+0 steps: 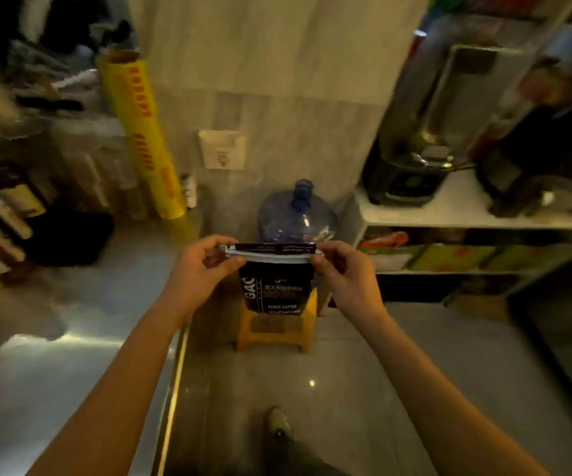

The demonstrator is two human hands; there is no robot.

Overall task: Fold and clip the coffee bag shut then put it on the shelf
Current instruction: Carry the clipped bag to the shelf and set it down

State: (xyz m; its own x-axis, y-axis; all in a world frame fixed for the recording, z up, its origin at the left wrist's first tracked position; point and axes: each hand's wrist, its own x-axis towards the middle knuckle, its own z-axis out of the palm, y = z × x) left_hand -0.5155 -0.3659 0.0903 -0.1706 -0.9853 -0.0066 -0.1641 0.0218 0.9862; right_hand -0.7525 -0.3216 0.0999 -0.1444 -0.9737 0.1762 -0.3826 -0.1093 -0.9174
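A black coffee bag [277, 290] with white lettering hangs in mid-air in front of me, its top folded over. A long pale sealing clip [270, 257] lies across the fold. My left hand [202, 266] pinches the clip's left end and my right hand [342, 269] pinches its right end, both gripping the bag's top edge. The white shelf [466, 218] stands to the right, beyond my right hand.
A blue water jug [294, 218] and a yellow stool [274, 328] stand on the floor behind the bag. A steel counter [54, 338] runs on the left with a yellow roll [143, 139] and bottles. Appliances sit on the shelf top; boxes fill its lower levels.
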